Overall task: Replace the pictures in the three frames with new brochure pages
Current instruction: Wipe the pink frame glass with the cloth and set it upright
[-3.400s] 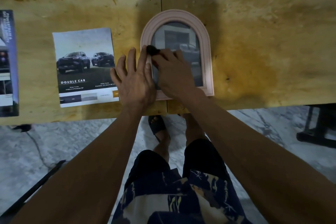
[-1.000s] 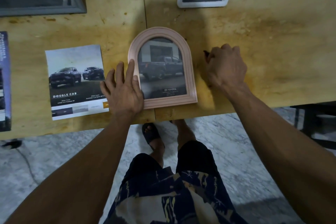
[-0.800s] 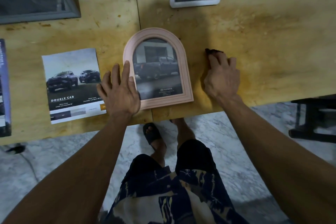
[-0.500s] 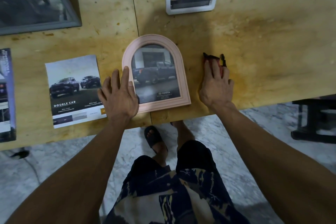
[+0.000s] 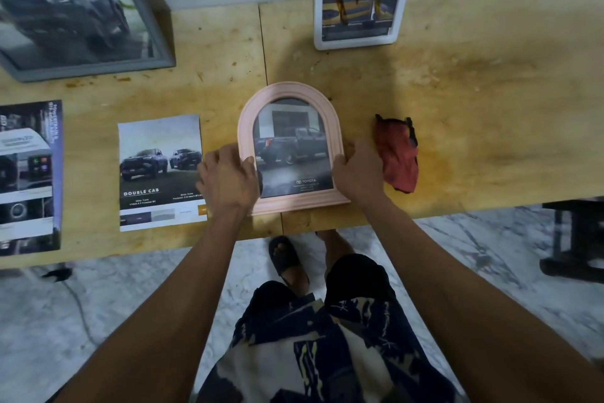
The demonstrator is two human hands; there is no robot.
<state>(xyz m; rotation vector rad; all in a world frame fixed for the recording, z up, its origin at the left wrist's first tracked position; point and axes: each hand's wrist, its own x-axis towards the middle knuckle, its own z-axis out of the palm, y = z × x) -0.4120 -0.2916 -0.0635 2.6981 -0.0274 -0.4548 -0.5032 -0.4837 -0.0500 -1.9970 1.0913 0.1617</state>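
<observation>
Left hand (image 5: pixel 228 178) gripped the left edge of the pink arched frame (image 5: pixel 291 92), lying flat mid-table (image 5: pixel 490 82); right hand (image 5: pixel 356 173) gripped its right edge. Truck page already inside. Next move likely: lift it, stand it up by the other 2 frames.

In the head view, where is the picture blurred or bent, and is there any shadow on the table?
Head view: the grey frame at the far left is smeared by blur; the pink arched frame between the hands is sharp; the wide lens bends the table edge; a soft shadow darkens the wood above the pink frame.
</observation>
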